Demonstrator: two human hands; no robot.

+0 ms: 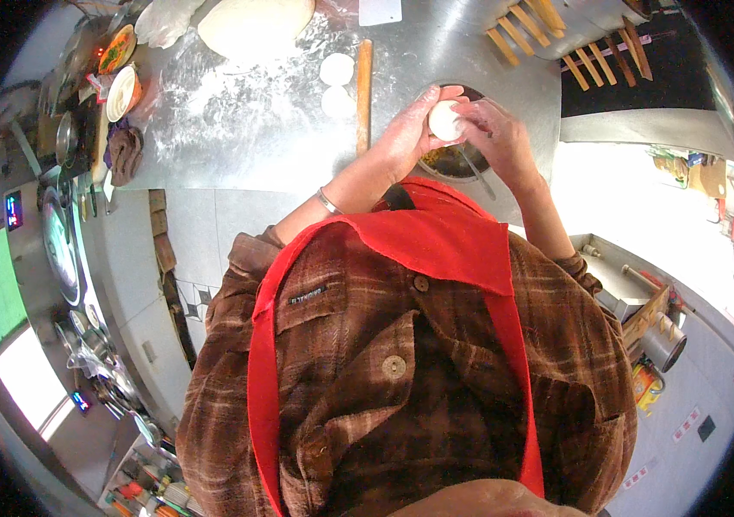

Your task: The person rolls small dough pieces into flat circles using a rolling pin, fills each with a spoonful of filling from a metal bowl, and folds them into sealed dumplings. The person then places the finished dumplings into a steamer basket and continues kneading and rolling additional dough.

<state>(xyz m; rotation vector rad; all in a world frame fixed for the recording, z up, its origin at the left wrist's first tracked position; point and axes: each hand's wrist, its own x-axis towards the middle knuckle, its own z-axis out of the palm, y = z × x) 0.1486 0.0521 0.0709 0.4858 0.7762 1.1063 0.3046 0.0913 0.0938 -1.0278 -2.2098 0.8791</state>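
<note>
A small round piece of white dough is held up between both hands. My left hand cups it from the left and from below, with flour on the skin. The fingers of my right hand pinch its right edge. Under the hands stands a round bowl of chopped filling, partly hidden by them. A metal spoon rests in the bowl, its handle over the near rim. To the left, a wooden rolling pin lies beside two flat dough rounds on the steel worktop.
A large dough mass lies at the back amid scattered flour. At the left edge are a bowl, a plate of colourful food and a dark cloth. Wooden handles stick out at the back right.
</note>
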